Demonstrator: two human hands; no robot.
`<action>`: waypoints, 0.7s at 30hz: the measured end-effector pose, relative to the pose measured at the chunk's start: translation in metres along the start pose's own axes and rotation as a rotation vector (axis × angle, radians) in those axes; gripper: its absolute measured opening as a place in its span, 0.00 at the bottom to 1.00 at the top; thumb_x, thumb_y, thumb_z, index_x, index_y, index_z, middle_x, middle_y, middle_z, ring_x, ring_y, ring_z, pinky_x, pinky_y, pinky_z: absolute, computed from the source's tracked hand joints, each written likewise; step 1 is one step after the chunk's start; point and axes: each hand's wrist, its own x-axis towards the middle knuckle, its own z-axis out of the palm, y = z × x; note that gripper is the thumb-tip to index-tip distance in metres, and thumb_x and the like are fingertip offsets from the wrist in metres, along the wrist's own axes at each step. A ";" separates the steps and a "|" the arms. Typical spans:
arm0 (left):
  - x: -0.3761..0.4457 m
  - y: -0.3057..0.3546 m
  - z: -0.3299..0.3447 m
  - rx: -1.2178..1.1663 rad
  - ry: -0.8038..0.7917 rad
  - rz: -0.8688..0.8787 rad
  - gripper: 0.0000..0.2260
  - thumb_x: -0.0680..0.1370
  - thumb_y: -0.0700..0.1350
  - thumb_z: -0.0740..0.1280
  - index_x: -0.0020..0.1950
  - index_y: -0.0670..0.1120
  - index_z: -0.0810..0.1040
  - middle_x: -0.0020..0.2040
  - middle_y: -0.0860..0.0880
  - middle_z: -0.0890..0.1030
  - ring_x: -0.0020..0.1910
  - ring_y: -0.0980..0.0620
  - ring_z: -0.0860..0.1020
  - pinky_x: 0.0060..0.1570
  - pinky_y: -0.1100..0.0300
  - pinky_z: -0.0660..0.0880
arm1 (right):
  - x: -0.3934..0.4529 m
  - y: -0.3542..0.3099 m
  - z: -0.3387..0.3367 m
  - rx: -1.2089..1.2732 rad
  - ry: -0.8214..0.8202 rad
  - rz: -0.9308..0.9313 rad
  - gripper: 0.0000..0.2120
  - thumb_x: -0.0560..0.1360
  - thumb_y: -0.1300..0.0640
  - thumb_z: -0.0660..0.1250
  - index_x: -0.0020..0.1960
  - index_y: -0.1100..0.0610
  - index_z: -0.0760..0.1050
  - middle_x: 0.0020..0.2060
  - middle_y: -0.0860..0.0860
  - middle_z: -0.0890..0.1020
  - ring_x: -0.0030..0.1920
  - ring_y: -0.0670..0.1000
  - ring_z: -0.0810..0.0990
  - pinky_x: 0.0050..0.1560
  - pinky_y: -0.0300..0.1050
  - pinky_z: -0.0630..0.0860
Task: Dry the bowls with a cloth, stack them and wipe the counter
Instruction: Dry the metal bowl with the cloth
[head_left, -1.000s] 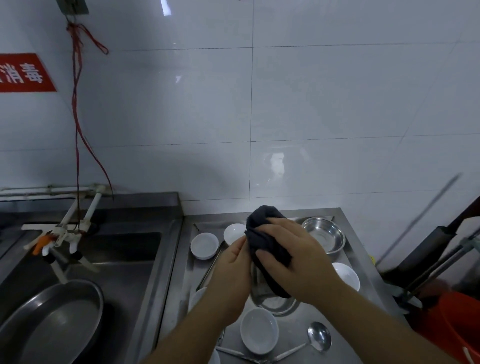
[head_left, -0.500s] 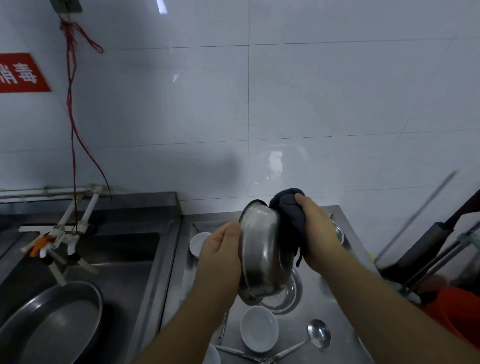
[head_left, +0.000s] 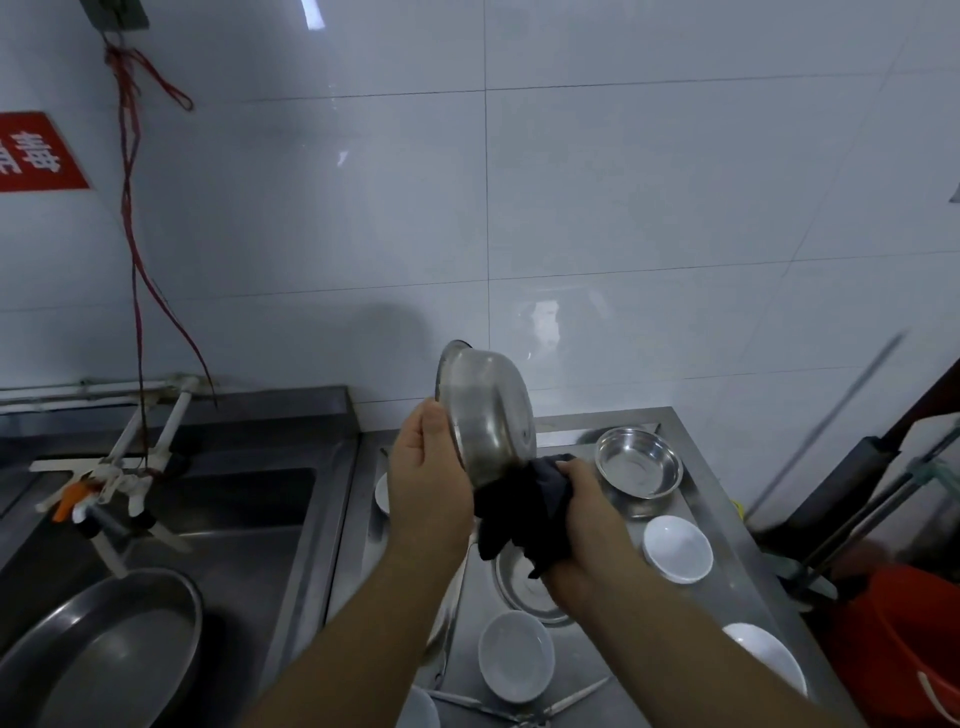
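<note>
Stainless steel bowl (head_left: 485, 410) held up on edge above worktop (head_left: 696, 467), rim gripped in left hand (head_left: 428, 478). Dark cloth (head_left: 522, 506) bunched in right hand (head_left: 589, 512), touching bowl's lower edge. Second steel bowl (head_left: 638, 462) upright behind on worktop; white bowls (head_left: 678, 548) scattered nearby. Sink (head_left: 171, 519) at left, large pan (head_left: 98, 644) inside.

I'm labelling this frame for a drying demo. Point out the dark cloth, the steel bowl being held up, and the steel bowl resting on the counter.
dark cloth (head_left: 524, 506), head view, on its bunched middle.
held steel bowl (head_left: 491, 410), head view, on its outer wall.
resting steel bowl (head_left: 638, 464), head view, on its inner base.
</note>
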 end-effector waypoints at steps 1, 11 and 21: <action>-0.002 -0.003 0.001 -0.013 -0.022 -0.025 0.15 0.82 0.62 0.59 0.50 0.57 0.82 0.45 0.54 0.85 0.49 0.47 0.84 0.51 0.46 0.83 | -0.003 0.002 0.003 0.008 -0.016 0.002 0.12 0.77 0.51 0.66 0.42 0.58 0.80 0.32 0.55 0.77 0.29 0.52 0.74 0.28 0.42 0.70; -0.010 -0.009 0.010 -0.004 -0.139 -0.142 0.14 0.88 0.50 0.59 0.55 0.60 0.85 0.53 0.52 0.88 0.54 0.50 0.87 0.57 0.48 0.84 | -0.029 0.024 0.018 -0.048 0.108 -0.333 0.10 0.80 0.59 0.73 0.60 0.54 0.78 0.49 0.54 0.89 0.48 0.52 0.89 0.44 0.46 0.85; -0.022 0.005 0.001 -0.123 -0.349 -0.419 0.16 0.86 0.43 0.63 0.46 0.46 0.89 0.45 0.41 0.89 0.42 0.46 0.89 0.36 0.57 0.84 | -0.036 -0.014 0.009 -0.928 -0.132 -1.059 0.11 0.77 0.43 0.69 0.59 0.37 0.78 0.51 0.36 0.84 0.55 0.40 0.83 0.56 0.33 0.77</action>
